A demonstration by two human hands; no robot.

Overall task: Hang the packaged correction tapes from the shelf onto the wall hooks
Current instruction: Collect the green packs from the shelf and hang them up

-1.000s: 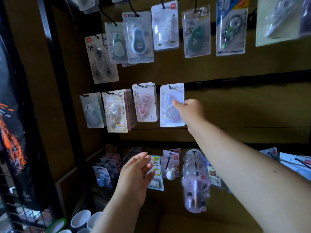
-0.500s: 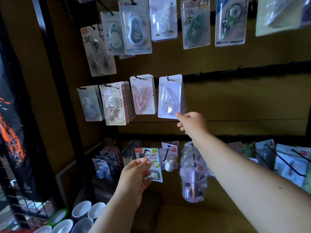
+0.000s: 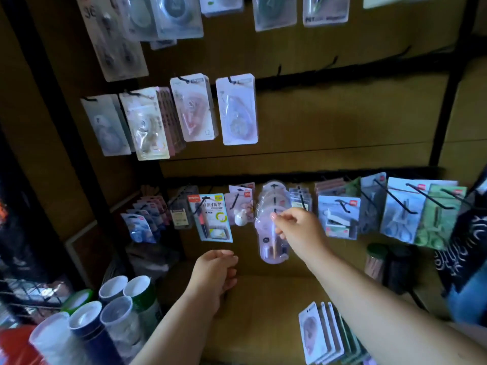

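Observation:
A white-backed correction tape pack (image 3: 238, 110) hangs on a hook in the middle row, rightmost of several packs there. Bare black hooks (image 3: 333, 61) stick out of the rail to its right. A stack of packaged correction tapes (image 3: 320, 335) lies on the brown shelf (image 3: 263, 312) at the bottom, under my right forearm. My right hand (image 3: 299, 229) hovers in front of the lowest row of packs, fingers loosely curled, holding nothing. My left hand (image 3: 214, 275) hangs lower and to the left, fingers relaxed, with nothing in it.
More blister packs fill the top row (image 3: 274, 11) and the lowest row, where long black hooks (image 3: 395, 198) jut outward at the right. Several cups (image 3: 113, 304) stand at the lower left beside a black upright post (image 3: 66, 143). A dark patterned cloth (image 3: 463, 248) hangs at the right edge.
My right hand let go of the white pack on the middle hook and dropped to the lowest row. My left hand sank a little. The view tilted down, showing the shelf stack.

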